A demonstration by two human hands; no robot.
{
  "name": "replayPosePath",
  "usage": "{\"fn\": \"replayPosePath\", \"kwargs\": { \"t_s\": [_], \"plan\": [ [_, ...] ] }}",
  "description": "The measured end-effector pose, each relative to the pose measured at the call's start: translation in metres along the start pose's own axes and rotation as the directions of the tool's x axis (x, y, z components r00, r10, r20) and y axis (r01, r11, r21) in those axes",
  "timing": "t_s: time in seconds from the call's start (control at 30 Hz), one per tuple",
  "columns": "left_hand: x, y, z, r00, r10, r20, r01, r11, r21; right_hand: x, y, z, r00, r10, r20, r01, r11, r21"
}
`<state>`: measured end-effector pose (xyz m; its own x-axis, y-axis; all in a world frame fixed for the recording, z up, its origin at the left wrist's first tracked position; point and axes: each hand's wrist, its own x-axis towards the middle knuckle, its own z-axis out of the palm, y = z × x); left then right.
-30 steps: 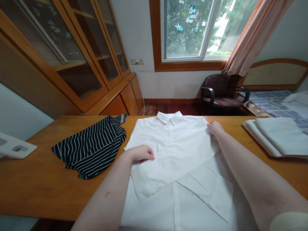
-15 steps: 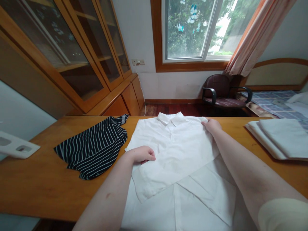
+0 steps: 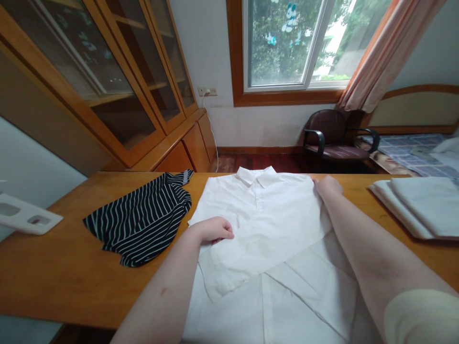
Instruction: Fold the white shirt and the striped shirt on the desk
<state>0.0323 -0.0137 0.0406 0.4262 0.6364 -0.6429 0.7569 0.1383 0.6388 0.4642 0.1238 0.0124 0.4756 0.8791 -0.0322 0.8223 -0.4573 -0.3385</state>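
One white shirt [image 3: 265,224] lies spread on the worktop [image 3: 53,282], and we see its long axis running from the collar [image 3: 256,176] at top centre down past the bottom edge of the frame. Our left hand [image 3: 211,231] rests on the shirt's left side near mid-body, its fingers loosely curled and not clenched. Our right hand [image 3: 329,187] sits at the shirt's upper right edge, nearer the collar than the left; we cannot tell whether it pinches the cloth. Below both hands, diagonal folds cross the shirt. A black-and-white striped garment [image 3: 139,222] lies just left of the shirt, and folded white cloth [image 3: 423,210] lies on the worktop to the right.
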Motion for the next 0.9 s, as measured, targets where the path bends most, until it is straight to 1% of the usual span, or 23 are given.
{"fn": "replayPosePath", "kwargs": {
  "t_s": [0.03, 0.07, 0.13, 0.17, 0.2, 0.27, 0.33, 0.37, 0.4, 0.47, 0.57, 0.73, 0.8, 0.83, 0.9],
  "plan": [
    [0.000, 0.000, 0.000, 1.000, -0.001, 0.000, 0.001, 1.000, -0.002, -0.004, 0.001, -0.001, 1.000, 0.006, -0.022, -0.007, 1.000, -0.009],
    [0.001, 0.000, 0.000, 1.000, -0.004, -0.001, 0.004, 1.000, -0.001, -0.009, 0.001, -0.003, 0.999, -0.020, -0.048, 0.019, 1.000, -0.024],
    [0.002, -0.001, 0.000, 1.000, -0.010, -0.002, 0.010, 1.000, 0.000, -0.025, -0.001, -0.003, 0.984, -0.156, -0.090, 0.151, 0.987, -0.056],
    [0.003, -0.001, -0.001, 1.000, -0.013, -0.001, 0.013, 1.000, -0.002, -0.035, -0.003, -0.002, 0.965, -0.244, -0.093, 0.237, 0.968, -0.080],
    [0.003, -0.001, -0.001, 1.000, -0.015, -0.001, 0.015, 1.000, -0.007, -0.046, -0.005, 0.000, 0.944, -0.320, -0.081, 0.310, 0.944, -0.109],
    [0.003, -0.002, -0.001, 1.000, -0.015, 0.003, 0.015, 1.000, -0.015, -0.067, -0.009, 0.005, 0.901, -0.434, -0.014, 0.424, 0.887, -0.181],
    [0.003, -0.002, -0.001, 1.000, -0.011, 0.002, 0.011, 1.000, -0.015, -0.085, -0.011, 0.014, 0.859, -0.507, 0.070, 0.507, 0.825, -0.248],
    [0.003, -0.002, -0.001, 1.000, -0.011, 0.000, 0.011, 1.000, -0.014, -0.092, -0.012, 0.018, 0.848, -0.519, 0.108, 0.527, 0.807, -0.267],
    [0.003, -0.002, -0.001, 1.000, -0.009, -0.003, 0.009, 1.000, -0.012, -0.097, -0.012, 0.022, 0.848, -0.513, 0.133, 0.529, 0.803, -0.276],
    [0.004, -0.003, -0.001, 1.000, -0.009, -0.011, 0.009, 1.000, -0.011, -0.103, -0.012, 0.029, 0.860, -0.486, 0.155, 0.510, 0.812, -0.284],
    [0.005, -0.004, -0.001, 1.000, -0.008, -0.017, 0.008, 1.000, -0.015, -0.102, -0.012, 0.032, 0.875, -0.462, 0.148, 0.485, 0.829, -0.278],
    [0.005, -0.005, -0.001, 1.000, 0.026, -0.003, -0.026, 0.999, -0.048, -0.101, -0.016, 0.028, 0.864, -0.489, 0.120, 0.503, 0.827, -0.252],
    [0.005, -0.006, -0.001, 1.000, 0.023, 0.003, -0.023, 0.999, -0.046, -0.103, -0.016, 0.026, 0.837, -0.540, 0.090, 0.544, 0.803, -0.244],
    [0.005, -0.006, -0.001, 1.000, 0.021, 0.006, -0.021, 0.999, -0.040, -0.105, -0.016, 0.026, 0.815, -0.575, 0.072, 0.574, 0.782, -0.242],
    [0.005, -0.006, -0.002, 1.000, 0.025, 0.011, -0.025, 0.999, -0.032, -0.109, -0.016, 0.024, 0.753, -0.657, 0.041, 0.645, 0.724, -0.247]
  ]
}}
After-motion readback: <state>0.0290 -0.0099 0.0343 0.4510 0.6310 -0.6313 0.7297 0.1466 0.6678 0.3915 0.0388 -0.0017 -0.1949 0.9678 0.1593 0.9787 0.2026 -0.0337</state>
